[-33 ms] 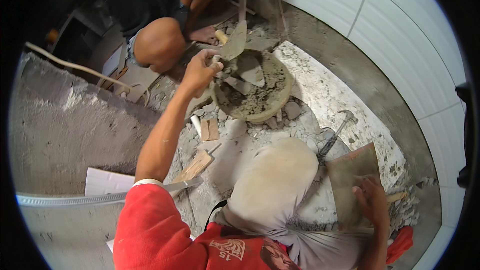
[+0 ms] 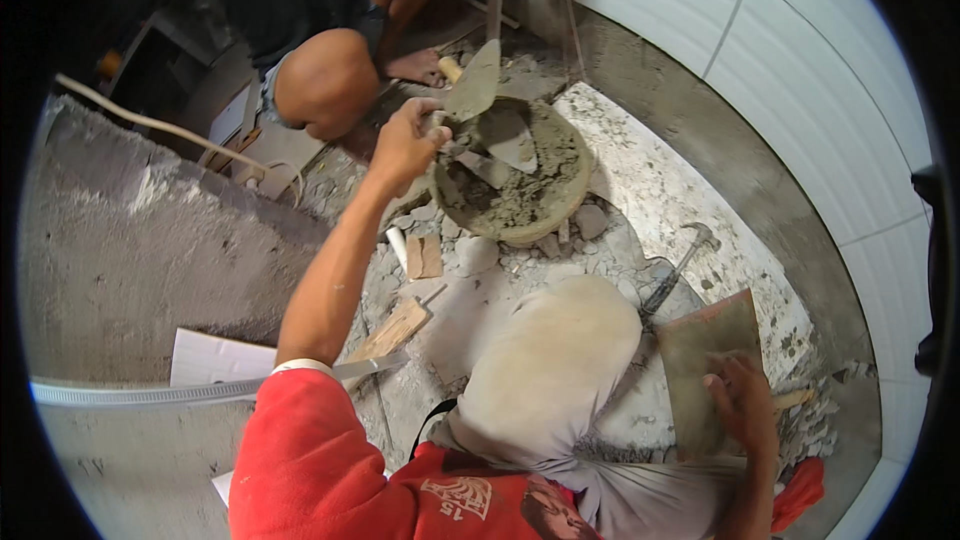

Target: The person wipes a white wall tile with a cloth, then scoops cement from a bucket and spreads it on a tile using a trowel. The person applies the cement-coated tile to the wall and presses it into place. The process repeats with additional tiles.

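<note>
My left hand point(image 2: 405, 145) is stretched out at the rim of a round basin point(image 2: 515, 235) and closed on a trowel point(image 2: 475, 85), its mortar-smeared blade raised over the far rim. Grey, crumbly mortar point(image 2: 535, 190) fills part of the basin. A flat, pointed grey piece point(image 2: 512, 140) lies on the mortar; I cannot tell whether it is another trowel blade. Beside my right thigh, my right hand point(image 2: 742, 405) is on a tilted square tile point(image 2: 690, 370), thumb against its face and the other fingers curled, partly unclear. The tile's face looks grey-brown and coated.
A claw hammer point(image 2: 678, 270) lies right of my knee, beside a mortar-spotted white board point(image 2: 690, 205). Rubble, a wooden-bladed tool point(image 2: 392, 330) and a white tube point(image 2: 397, 248) lie left of it. Another person's knee point(image 2: 325, 80) is close beyond the basin. White tiles point(image 2: 790, 80) cover the right wall.
The whole view has shifted very slightly. My left hand still holds the trowel above the basin rim, and my right hand stays on the tile.
</note>
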A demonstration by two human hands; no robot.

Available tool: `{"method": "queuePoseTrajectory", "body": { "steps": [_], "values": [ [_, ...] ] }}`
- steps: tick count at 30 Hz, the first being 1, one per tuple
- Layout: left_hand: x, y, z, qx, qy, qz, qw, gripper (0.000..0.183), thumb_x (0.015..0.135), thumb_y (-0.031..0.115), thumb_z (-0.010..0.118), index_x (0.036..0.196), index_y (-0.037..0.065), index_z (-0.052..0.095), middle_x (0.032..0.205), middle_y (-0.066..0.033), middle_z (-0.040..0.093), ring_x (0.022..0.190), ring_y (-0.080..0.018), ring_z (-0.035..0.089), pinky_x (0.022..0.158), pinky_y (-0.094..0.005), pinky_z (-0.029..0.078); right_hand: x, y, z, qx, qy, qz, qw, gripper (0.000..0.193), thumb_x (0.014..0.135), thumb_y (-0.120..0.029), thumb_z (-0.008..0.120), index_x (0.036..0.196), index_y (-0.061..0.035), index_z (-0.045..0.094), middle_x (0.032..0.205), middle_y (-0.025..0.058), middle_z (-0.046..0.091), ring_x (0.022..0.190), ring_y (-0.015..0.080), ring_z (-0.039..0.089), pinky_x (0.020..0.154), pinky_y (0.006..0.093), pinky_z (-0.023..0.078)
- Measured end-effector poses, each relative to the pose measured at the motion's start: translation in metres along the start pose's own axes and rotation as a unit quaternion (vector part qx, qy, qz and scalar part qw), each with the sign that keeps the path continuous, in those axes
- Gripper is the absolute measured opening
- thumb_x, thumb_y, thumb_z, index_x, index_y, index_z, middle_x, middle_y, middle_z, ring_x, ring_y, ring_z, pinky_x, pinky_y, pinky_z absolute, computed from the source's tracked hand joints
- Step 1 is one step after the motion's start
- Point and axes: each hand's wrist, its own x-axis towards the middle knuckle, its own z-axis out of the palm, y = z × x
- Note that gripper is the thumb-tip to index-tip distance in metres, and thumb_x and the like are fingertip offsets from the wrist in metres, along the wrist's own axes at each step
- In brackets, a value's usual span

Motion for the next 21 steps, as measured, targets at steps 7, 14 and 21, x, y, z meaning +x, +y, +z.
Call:
{"method": "queuePoseTrajectory", "body": {
  "steps": [7,14,21],
  "values": [
    [-0.072,-0.017,0.02,0.073,0.226,0.164,0.957,0.045,0.086,0.011,0.074,0.129,0.006,0.061,0.102,-0.0156,0.067,0.094,-0.0287,0.064,0.087,-0.0364,0.05,0.017,-0.003,0.012,-0.028,-0.023,-0.003,0.999,0.029,0.091,-0.009,0.068,0.119,0.0003,0.067,0.102,0.021,0.064,0.083,0.0364,0.065,0.075,0.043,0.051],
    [-0.114,-0.082,0.03,0.045,0.284,0.005,0.958,0.036,0.087,0.013,0.07,0.122,0.006,0.065,0.108,-0.0158,0.067,0.101,-0.033,0.064,0.09,-0.0399,0.049,0.007,0.008,0.017,-0.026,-0.006,-0.006,1.0,0.027,0.091,-0.006,0.067,0.116,0.0019,0.067,0.098,0.0212,0.064,0.081,0.0368,0.064,0.073,0.0436,0.05],
    [-0.156,-0.144,0.045,0.081,0.289,-0.077,0.951,0.035,0.087,0.014,0.067,0.121,0.005,0.065,0.111,-0.0181,0.065,0.101,-0.0349,0.063,0.091,-0.0414,0.049,0.003,0.009,0.018,-0.027,-0.001,0.013,1.0,0.026,0.09,-0.005,0.067,0.115,0.0016,0.067,0.096,0.0192,0.063,0.079,0.0345,0.062,0.073,0.0419,0.05]
  ]
}}
